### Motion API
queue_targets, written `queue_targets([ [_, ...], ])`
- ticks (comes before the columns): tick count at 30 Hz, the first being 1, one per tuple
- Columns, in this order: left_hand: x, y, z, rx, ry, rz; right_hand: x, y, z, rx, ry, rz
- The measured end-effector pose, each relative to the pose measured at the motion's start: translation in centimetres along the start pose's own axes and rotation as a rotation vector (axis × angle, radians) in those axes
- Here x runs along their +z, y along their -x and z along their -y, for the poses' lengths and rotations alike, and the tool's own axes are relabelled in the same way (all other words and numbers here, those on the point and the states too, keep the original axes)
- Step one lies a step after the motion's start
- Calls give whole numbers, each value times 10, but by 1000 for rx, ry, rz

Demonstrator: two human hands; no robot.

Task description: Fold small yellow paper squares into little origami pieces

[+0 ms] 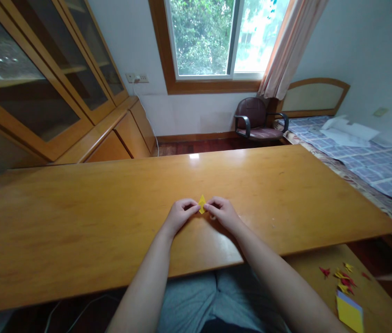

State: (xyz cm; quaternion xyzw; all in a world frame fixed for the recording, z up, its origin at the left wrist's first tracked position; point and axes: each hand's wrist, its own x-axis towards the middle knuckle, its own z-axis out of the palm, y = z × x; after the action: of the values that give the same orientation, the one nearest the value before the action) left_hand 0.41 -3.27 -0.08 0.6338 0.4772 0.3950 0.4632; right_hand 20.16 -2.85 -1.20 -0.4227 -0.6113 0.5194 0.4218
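A small piece of folded yellow paper (202, 201), shaped like a narrow diamond, is held upright between my two hands above the wooden table (95, 222). My left hand (183, 212) pinches its left edge between thumb and fingertips. On the opposite edge, my right hand (221, 212) grips the paper the same way. Both hands are close to the tabletop near its front middle. The finer folds of the paper are too small to make out.
A lower surface (314, 259) at the right front bears several red and yellow folded paper pieces (344, 280) and a stack of yellow paper (350, 312). Behind the table stand a brown armchair (253, 113) and a bed (372, 162); a glass-door cabinet (88, 106) lines the left.
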Motion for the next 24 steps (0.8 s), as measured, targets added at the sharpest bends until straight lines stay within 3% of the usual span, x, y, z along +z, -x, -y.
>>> queue_targets([
  [8, 0, -2, 6, 5, 14, -33, 1, -2, 1, 28, 62, 13],
  [24, 1, 0, 5, -23, 23, -71, 2, -4, 3, -45, 167, -6],
])
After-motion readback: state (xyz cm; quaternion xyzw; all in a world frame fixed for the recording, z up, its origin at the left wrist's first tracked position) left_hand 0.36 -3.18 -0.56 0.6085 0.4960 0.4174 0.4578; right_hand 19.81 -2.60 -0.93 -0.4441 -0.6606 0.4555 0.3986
